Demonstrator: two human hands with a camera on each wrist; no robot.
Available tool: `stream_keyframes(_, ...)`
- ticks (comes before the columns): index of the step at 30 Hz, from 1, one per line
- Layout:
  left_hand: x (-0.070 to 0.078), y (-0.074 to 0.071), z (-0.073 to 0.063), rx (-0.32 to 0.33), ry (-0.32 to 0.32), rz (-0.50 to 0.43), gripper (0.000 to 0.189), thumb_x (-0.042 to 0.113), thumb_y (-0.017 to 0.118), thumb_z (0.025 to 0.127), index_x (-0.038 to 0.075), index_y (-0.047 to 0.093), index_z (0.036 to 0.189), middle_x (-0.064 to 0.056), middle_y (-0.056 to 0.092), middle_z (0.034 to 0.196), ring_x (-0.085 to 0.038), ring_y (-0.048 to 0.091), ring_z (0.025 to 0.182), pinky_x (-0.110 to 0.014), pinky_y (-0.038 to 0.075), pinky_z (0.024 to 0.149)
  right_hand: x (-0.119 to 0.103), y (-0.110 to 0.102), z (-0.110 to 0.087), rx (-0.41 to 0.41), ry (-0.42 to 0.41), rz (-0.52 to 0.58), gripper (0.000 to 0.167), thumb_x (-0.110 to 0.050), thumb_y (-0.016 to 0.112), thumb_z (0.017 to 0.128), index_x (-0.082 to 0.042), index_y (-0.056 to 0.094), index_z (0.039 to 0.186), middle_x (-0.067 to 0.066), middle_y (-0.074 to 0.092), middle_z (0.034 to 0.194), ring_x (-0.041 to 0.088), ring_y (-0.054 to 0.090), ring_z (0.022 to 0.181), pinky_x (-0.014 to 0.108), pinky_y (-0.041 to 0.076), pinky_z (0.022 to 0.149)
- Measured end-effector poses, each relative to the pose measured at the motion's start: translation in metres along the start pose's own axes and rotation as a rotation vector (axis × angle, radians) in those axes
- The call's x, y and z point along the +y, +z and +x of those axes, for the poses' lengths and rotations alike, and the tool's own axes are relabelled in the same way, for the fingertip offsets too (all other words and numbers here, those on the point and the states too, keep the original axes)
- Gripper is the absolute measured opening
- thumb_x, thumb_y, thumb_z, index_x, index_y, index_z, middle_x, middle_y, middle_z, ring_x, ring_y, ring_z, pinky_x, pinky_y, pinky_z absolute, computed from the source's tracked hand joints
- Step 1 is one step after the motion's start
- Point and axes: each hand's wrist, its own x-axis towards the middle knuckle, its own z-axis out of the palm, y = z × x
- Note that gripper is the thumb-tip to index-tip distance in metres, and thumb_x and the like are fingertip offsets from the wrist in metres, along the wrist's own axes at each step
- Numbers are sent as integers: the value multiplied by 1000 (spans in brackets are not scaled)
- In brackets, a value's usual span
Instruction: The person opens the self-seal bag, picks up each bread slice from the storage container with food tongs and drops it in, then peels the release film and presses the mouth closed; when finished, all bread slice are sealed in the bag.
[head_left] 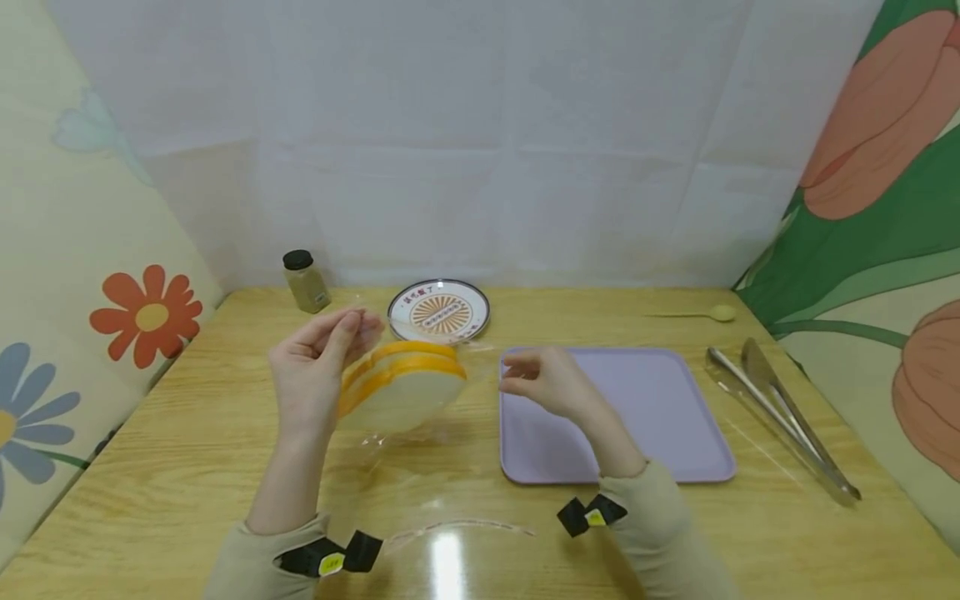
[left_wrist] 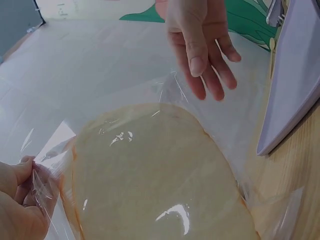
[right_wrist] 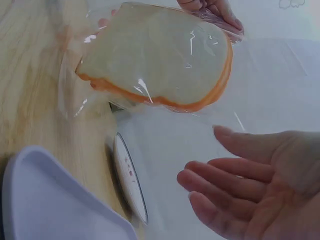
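Observation:
My left hand [head_left: 311, 367] pinches the edge of a clear plastic bag [left_wrist: 50, 160] between thumb and fingers, holding it up above the table. Inside the bag are bread slices [head_left: 408, 392], pale with orange-brown crusts, seen face-on in the left wrist view. To the right of the bag, apart from it, my right hand [head_left: 551, 379] hovers over the left part of a lilac tray [head_left: 645, 417]. Its fingers are relaxed and hold nothing, as the right wrist view [right_wrist: 250, 185] shows.
Behind the bag lies a round patterned plate [head_left: 438, 308]. A black-lidded jar [head_left: 306, 282] stands at the back left. Metal tongs [head_left: 787, 425] lie right of the tray, with a pale spoon [head_left: 720, 313] behind them. A clear strip [head_left: 457, 525] lies near the front edge.

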Motion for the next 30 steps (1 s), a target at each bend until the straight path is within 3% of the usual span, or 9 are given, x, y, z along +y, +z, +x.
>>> stream_keyframes(5, 0, 0, 0, 10, -7, 4, 20, 2, 64, 86, -14, 66, 96, -4, 74, 78, -14, 72, 71, -26, 58, 67, 7, 13, 9, 52, -53, 159, 40, -15, 66, 88, 0, 59, 124, 15, 70, 107, 25, 67, 97, 31, 56, 82)
stream_keyframes(12, 1, -2, 2, 31, -12, -4, 17, 4, 64, 86, -10, 69, 95, -4, 74, 78, -15, 72, 71, -27, 58, 68, 2, 14, 18, 149, 16, 326, 26, -19, 62, 92, -5, 69, 112, 14, 71, 103, 13, 66, 88, 37, 55, 78)
stream_keyframes(16, 2, -4, 3, 37, 9, -63, 14, 0, 63, 86, -11, 69, 94, -7, 74, 78, -17, 72, 72, -29, 58, 68, -3, 7, 21, 238, -23, 460, 22, -11, 62, 91, 3, 69, 106, 18, 72, 97, 7, 65, 82, 38, 55, 79)
stream_keyframes(21, 1, -8, 3, -9, 77, -164, 13, -8, 60, 85, -15, 67, 94, -12, 74, 79, -20, 72, 72, -31, 58, 68, -10, -1, 20, 337, -132, 582, 20, -7, 64, 89, 8, 69, 101, 3, 74, 85, 8, 66, 78, 34, 54, 75)
stream_keyframes(26, -1, -14, 4, -69, 107, -154, 13, -12, 59, 85, -16, 67, 94, -12, 74, 79, -20, 72, 72, -30, 58, 67, -12, -3, 21, 394, -207, 617, 19, -8, 65, 88, 10, 69, 95, -12, 72, 77, 11, 67, 75, 27, 53, 70)
stream_keyframes(28, -1, -17, 5, -91, 99, -111, 12, -12, 60, 84, -16, 67, 93, -10, 74, 79, -18, 72, 73, -29, 58, 67, -11, -2, 23, 418, -211, 619, 18, -6, 65, 87, 11, 68, 93, -10, 72, 74, 10, 66, 71, 25, 54, 69)
stream_keyframes(30, 0, -22, 6, -121, 99, -64, 11, -13, 60, 83, -16, 67, 91, -9, 74, 79, -18, 72, 73, -28, 58, 67, -10, -2, 24, 430, -216, 603, 16, -2, 66, 86, 13, 68, 91, 3, 73, 75, 8, 65, 67, 24, 55, 67)
